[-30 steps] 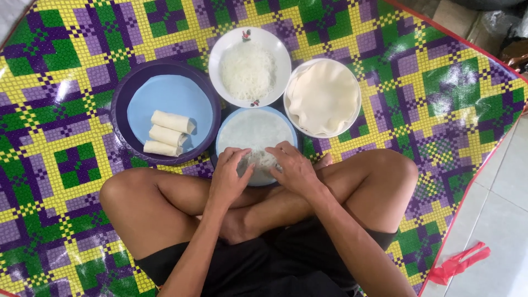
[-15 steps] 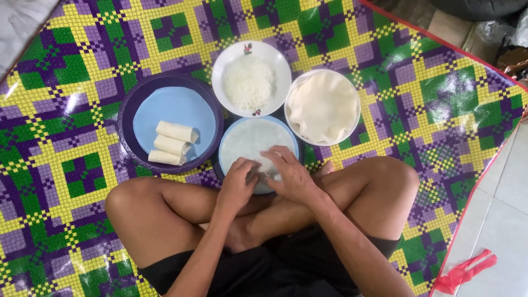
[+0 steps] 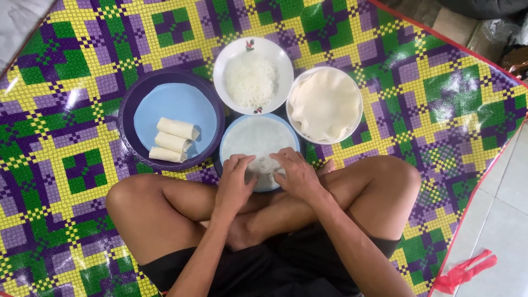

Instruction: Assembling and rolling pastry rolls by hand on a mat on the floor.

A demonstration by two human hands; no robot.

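Both your hands, left [image 3: 235,184] and right [image 3: 297,175], press fingertips on filling near the wrapper's [image 3: 258,137] front edge, on the light plate [image 3: 228,140]. Folding has begun; next, tuck tight. Three rolls [image 3: 173,140] lie left of it.

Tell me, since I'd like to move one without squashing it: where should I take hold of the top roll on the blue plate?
Probably pinch the top roll across its long sides at mid-length, coming from above. It lies flat, its far side faces bare blue plate, and the middle roll lies close against its near side, so slip fingers in gently.
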